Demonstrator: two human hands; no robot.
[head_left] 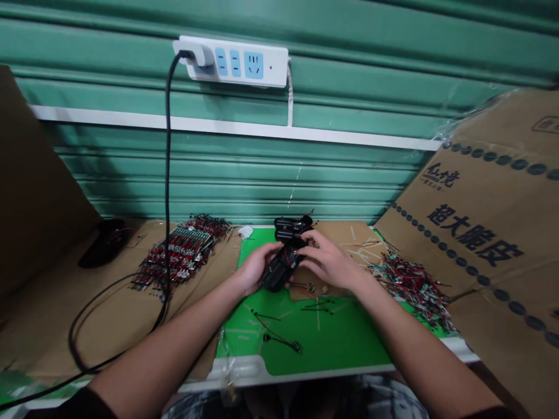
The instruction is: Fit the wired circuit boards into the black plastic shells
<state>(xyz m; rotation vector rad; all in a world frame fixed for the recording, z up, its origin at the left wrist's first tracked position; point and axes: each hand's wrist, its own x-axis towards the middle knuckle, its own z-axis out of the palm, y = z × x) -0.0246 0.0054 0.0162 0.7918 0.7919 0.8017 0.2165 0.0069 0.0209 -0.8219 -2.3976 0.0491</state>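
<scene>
A black plastic housing (pixel 279 269) with a red wire at its upper end is held over the green mat. My left hand (pixel 257 267) is wrapped round its left side. At its upper right end are the bent fingers of my right hand (pixel 325 259), near the red wire; whatever they pinch is too small to make out. Just behind lie more black housings (pixel 288 226). Loose thin wires with small connectors (pixel 283 342) lie on the green mat (pixel 332 343) in front.
Bundled wired circuit boards (pixel 179 253) lie at left, beside a black cable (pixel 167 174) and a dark part (pixel 105 241). A wire pile (pixel 414 285) is at right, by a cardboard box (pixel 493 233). A power strip (pixel 236 61) hangs on the green wall.
</scene>
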